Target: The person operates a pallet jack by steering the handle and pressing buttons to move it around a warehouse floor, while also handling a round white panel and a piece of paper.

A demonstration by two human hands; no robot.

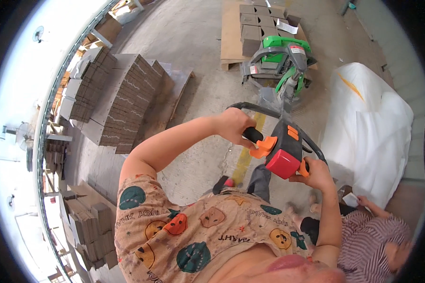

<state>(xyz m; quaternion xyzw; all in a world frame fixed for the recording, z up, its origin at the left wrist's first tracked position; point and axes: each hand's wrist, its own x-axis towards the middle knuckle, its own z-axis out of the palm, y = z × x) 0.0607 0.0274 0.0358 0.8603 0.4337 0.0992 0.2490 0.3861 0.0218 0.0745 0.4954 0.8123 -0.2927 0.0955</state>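
so the thing in my hands is the control head point(295, 137) of what looks like a powered pallet truck, sitting right in front of my chest at the end of its grey arm. my left hand point(236, 126) is curled round the stubby black grip point(253, 134), thumb low by the orange lever point(265, 147). my right hand point(318, 175) is closed on the other side at the matching orange paddle point(304, 168), though my fingers hide most of that grip so i can't tell how tightly. i'd expect stiff hard plastic up here, nothing fragile, easy enough to swing, but the green cover point(300, 44) and the body out front look properly heavy, so i'd steer with both grips evenly. (i wouldn't hold it by the red block point(284, 163) facing me, looks like a button.) the black loop bar point(255, 108) round the head seems more guard than handle. past the body there are brown cartons point(251, 37) on a wooden pallet point(230, 42), stacked flat cardboard point(123, 101) off left, a big white wrapped bundle point(368, 132) to the right, and someone in a striped shirt point(363, 238) low at my right side.
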